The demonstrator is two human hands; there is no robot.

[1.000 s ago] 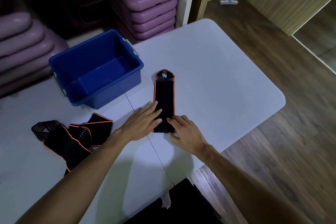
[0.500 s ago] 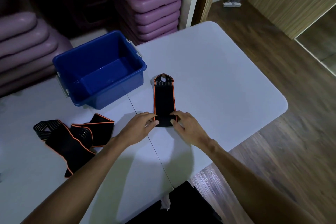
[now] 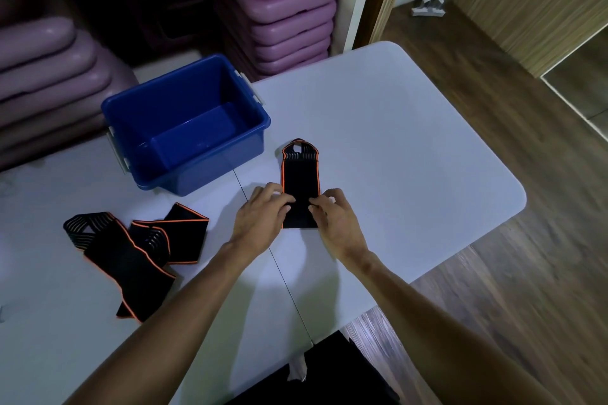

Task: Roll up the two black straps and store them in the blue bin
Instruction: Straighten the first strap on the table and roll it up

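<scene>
Both hands (image 3: 301, 212) pinch the strap's (image 3: 300, 179) near end.

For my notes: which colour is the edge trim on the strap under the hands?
Orange, on the black strap; the head view shows it best.

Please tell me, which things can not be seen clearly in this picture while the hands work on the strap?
- Near end of the black strap, head view: the left hand and right hand cover how far it is rolled.
- Second strap: folded over itself, so its underside is hidden.
- Blue bin: its near wall hides part of the floor.
</scene>
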